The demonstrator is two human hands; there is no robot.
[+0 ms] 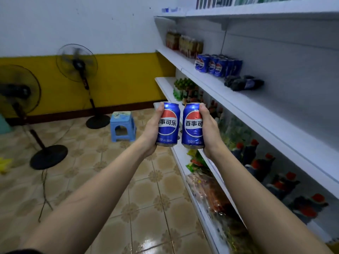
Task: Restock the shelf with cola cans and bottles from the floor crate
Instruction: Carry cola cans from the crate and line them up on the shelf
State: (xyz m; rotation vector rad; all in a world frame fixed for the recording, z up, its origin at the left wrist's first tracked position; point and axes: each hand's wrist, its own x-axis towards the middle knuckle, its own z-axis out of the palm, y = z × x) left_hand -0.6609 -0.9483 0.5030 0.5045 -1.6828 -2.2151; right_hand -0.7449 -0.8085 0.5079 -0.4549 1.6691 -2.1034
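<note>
Head view: left hand [151, 132] gripped one blue cola can [167, 124] upright, right hand [208, 132] gripped a second can [193, 125], side by side, held out left of the white shelf [211, 83]. Cans on the shelf [217, 65] stood above, two bottles [244, 83] lying beside them.

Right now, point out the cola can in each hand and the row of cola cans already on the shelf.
Left-hand cola can [167, 124], head view, on its round logo.
Right-hand cola can [192, 125], head view, on its round logo.
Row of cola cans [217, 66], head view, on a front can's face.
</note>
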